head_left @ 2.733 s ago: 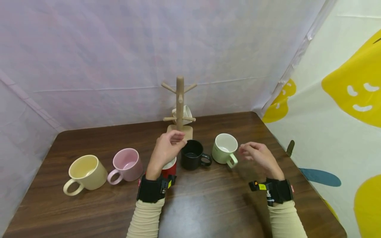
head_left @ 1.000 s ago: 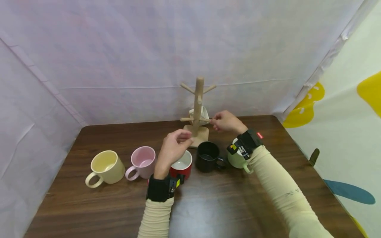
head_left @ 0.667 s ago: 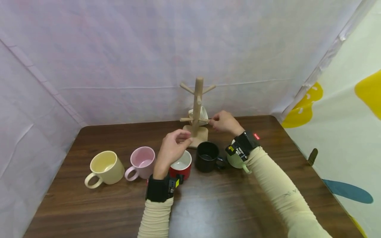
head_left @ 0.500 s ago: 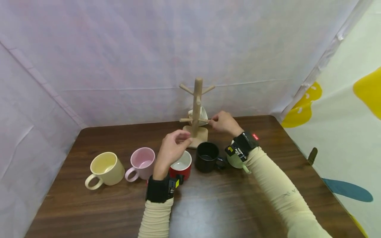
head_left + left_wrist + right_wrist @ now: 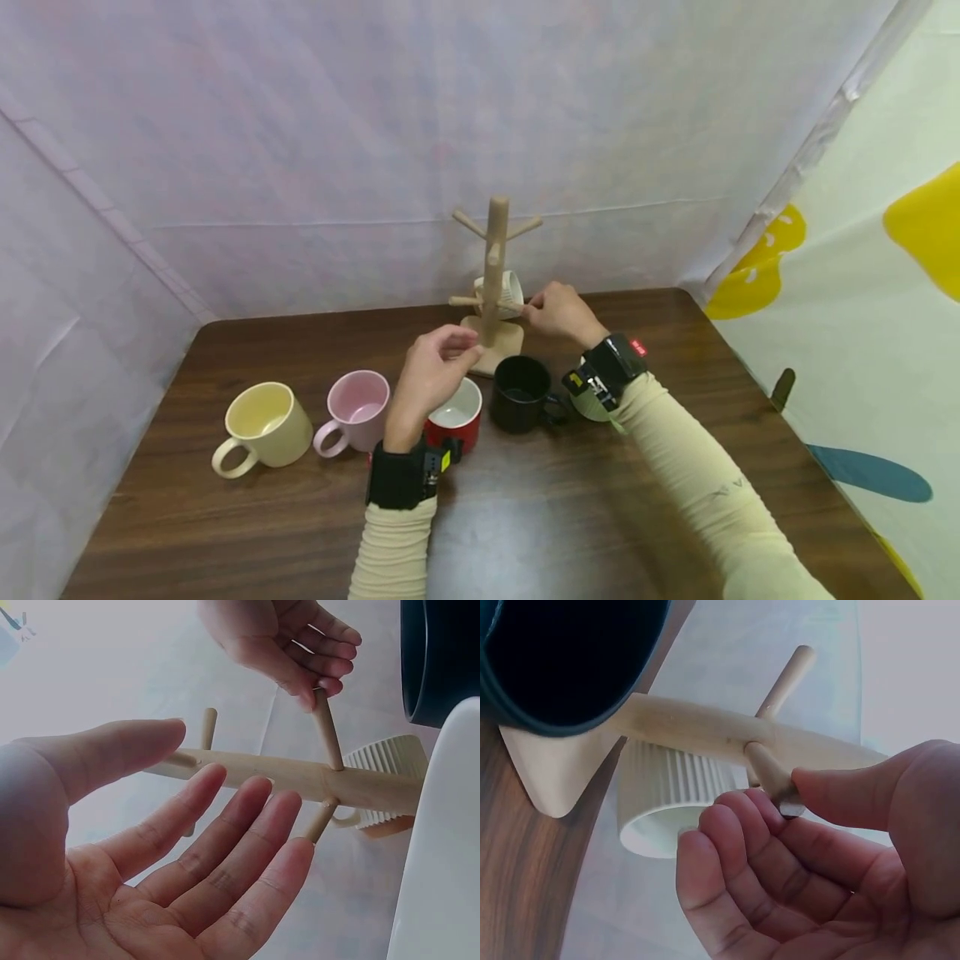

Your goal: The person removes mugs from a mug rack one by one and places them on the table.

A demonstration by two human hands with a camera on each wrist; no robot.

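Note:
A wooden mug tree [image 5: 496, 225] stands at the back of the table, with a ribbed white mug [image 5: 512, 290] behind its post, low down. My right hand [image 5: 562, 313] pinches the end of a lower peg [image 5: 769, 769] between thumb and curled fingers, as the right wrist view shows. My left hand [image 5: 433, 367] hovers in front of the tree's base, over a red mug [image 5: 465, 433] with a white inside. Its fingers are relaxed and hold nothing. A black mug [image 5: 517, 408] stands just in front of the base.
Right of the black mug, a light green mug [image 5: 590, 406] is partly hidden under my right wrist. To the left stand a pink mug [image 5: 367, 421] and a pale yellow mug [image 5: 279, 437]. A light cloth wall [image 5: 300, 150] rises behind the table.
My right hand has moved from beside the green mug to the tree's lower peg. Since half a second ago the tree has turned slightly. My left hand keeps its pose.

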